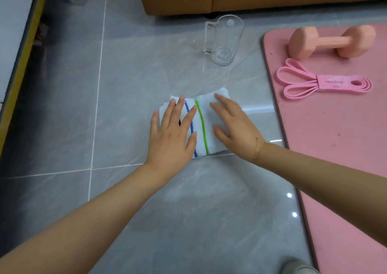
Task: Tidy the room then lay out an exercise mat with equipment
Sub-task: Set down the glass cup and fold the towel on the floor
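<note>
Both hands, left (172, 135) and right (234, 125), lie flat with straight fingers, half hiding a folded striped towel (202, 114) on glossy floor (125, 85).

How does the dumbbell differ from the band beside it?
The dumbbell is chunky and solid with thick ends; the band is thin, flat and folded into loops. The dumbbell is a peach pink, the band a brighter pink. Both lie on the pink mat, untouched by either hand.
</note>
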The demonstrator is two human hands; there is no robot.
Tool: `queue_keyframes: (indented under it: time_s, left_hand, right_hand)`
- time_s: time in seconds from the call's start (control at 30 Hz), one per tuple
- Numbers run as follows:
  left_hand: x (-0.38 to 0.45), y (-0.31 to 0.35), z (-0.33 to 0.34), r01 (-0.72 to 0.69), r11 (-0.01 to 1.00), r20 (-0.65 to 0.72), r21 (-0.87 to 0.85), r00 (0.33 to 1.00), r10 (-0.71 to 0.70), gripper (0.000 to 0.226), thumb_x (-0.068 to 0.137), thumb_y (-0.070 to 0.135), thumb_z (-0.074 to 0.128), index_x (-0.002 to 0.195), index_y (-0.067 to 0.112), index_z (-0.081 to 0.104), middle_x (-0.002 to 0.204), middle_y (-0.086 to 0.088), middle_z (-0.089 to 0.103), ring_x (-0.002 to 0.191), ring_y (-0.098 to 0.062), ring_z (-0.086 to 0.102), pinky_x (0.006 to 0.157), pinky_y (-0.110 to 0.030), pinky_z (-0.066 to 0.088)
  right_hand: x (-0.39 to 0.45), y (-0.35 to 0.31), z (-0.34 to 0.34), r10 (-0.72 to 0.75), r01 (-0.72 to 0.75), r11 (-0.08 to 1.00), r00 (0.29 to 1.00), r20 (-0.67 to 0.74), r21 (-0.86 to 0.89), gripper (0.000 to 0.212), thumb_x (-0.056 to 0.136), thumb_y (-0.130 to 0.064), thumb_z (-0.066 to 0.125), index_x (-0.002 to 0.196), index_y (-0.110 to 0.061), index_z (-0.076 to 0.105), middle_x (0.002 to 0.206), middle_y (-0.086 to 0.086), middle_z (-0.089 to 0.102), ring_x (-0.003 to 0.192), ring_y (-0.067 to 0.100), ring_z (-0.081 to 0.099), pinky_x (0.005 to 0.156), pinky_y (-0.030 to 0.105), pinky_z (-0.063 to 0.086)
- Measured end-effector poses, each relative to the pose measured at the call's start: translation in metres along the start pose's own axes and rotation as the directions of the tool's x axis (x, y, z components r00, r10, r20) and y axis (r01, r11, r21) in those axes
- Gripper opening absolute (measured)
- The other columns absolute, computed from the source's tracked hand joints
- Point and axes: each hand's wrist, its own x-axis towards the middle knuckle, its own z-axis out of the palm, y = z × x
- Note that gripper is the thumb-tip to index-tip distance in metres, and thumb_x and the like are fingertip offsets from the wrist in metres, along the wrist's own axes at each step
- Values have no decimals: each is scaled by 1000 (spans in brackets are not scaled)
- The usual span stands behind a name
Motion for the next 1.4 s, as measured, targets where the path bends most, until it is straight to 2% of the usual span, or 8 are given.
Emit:
queue_keyframes:
  time_s: [0.1,0.23,0.63,0.73,0.8,0.97,1.17,1.4]
  left_hand:
    - [-1,-8,34,125,992,199,10,972,-124,73,85,57,1,152,28,3,160,-1,-11,148,-18,-10,116,-51,-1]
    - [10,-22,51,34,994,142,-103,990,-19,67,91,53,16,152,27,8,161,-3,-6,147,-18,-12,118,-45,1]
    - [82,39,69,7,981,127,-194,992,18,74,85,57,17,152,27,10,161,-4,-10,147,-22,-14,117,-43,-4]
    - [89,47,61,39,994,139,-107,990,-24,76,81,55,20,152,27,16,161,-5,-7,148,-23,-11,117,-47,-7]
    - [91,54,52,73,997,87,-39,994,-70,74,79,48,33,150,25,24,161,-9,-3,147,-28,-9,114,-53,-10]
    - [104,67,56,-125,991,-14,-38,992,124,62,89,49,30,148,31,29,161,-6,7,148,-27,4,114,-58,-3]
    - [110,60,79,-148,989,36,3,988,148,62,91,59,20,150,38,21,161,-3,11,148,-27,7,115,-57,-2]
    - [108,58,77,-150,989,-5,-15,989,150,62,91,58,18,149,36,23,160,-4,13,147,-28,10,114,-57,-2]
  right_hand:
    - [4,-4,16,-73,127,961,973,219,-244,61,86,-38,34,136,-6,49,148,14,39,138,30,36,115,43,17]
    - [13,7,27,104,-54,980,960,258,-194,82,83,-58,13,153,-16,5,161,0,-1,148,15,-5,117,32,-9]
    - [16,95,-3,172,-166,984,981,91,-64,67,90,-51,33,149,-20,29,159,3,17,147,20,11,119,40,14]
    - [5,98,-17,264,-290,952,940,-216,-98,48,89,-42,43,121,-8,56,125,12,54,117,31,50,95,34,35]
    - [-7,105,-35,437,-482,870,850,-295,-102,33,85,-42,51,92,-9,53,88,5,53,80,29,52,68,32,33]
    - [-19,130,-66,781,-649,580,614,113,-492,50,86,-60,45,64,-15,47,78,8,56,71,27,51,63,30,38]
    - [15,118,-65,730,-533,658,626,276,-533,38,98,-33,39,97,-3,63,103,18,61,92,32,57,71,30,37]
    - [-8,112,-68,672,-571,731,696,254,-373,24,94,-23,45,77,-7,47,94,24,60,88,36,57,66,30,32]
